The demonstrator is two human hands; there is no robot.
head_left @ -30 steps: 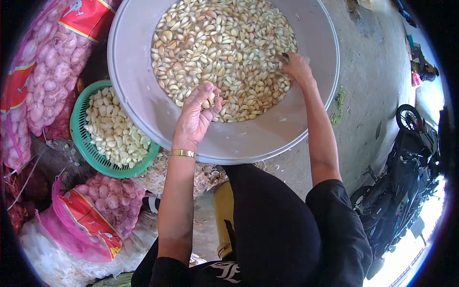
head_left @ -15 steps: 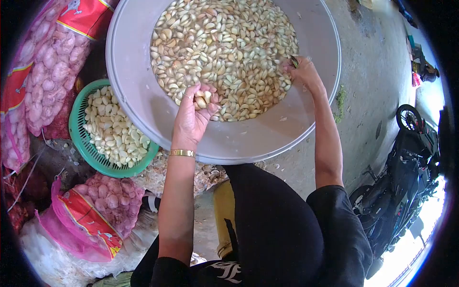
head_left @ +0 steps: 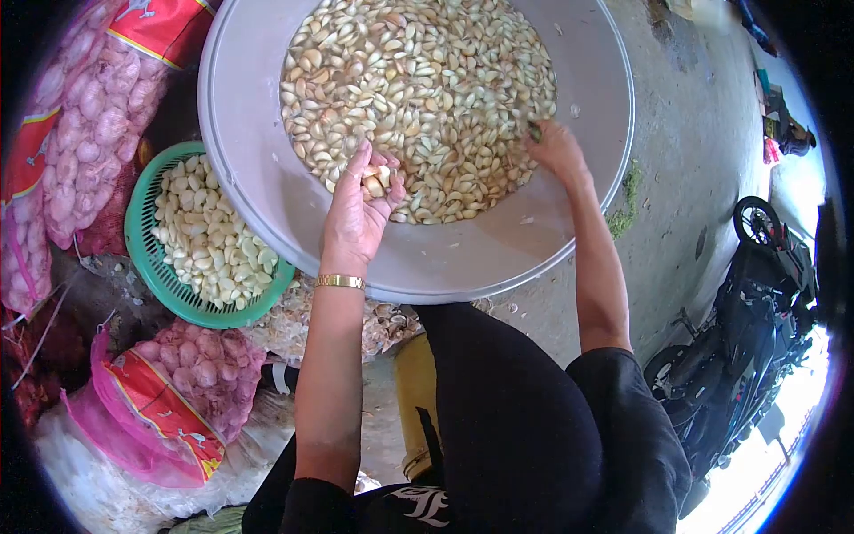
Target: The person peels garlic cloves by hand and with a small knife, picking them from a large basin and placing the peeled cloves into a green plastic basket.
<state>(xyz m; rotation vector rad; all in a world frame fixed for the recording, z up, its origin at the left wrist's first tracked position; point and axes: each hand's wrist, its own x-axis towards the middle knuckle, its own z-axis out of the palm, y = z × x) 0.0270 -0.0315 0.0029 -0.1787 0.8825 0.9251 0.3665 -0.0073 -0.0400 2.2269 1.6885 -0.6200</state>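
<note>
My left hand [head_left: 360, 200] is cupped palm up over the near side of a big grey tub, its fingers curled round a few garlic cloves [head_left: 377, 182]. Beneath it, a mass of unpeeled garlic cloves [head_left: 418, 107] lies in water in the tub [head_left: 480, 254]. At the tub's right side my right hand [head_left: 560, 149] is closed, slightly blurred, with its fingertips at the edge of the floating cloves. A small dark green thing [head_left: 535, 133] pokes out of its grip; I cannot tell its kind.
Left of the tub, a green plastic basket [head_left: 142, 233] holds peeled cloves. Mesh sacks of garlic bulbs [head_left: 107, 125] stand at the upper left, with another sack [head_left: 200, 369] below. Garlic skins [head_left: 307, 325] litter the floor. A black motorbike [head_left: 747, 311] is parked at right.
My right hand has shifted a little down within the tub, still gripping the small dark green thing. My left hand stays nearly in place with its cloves.
</note>
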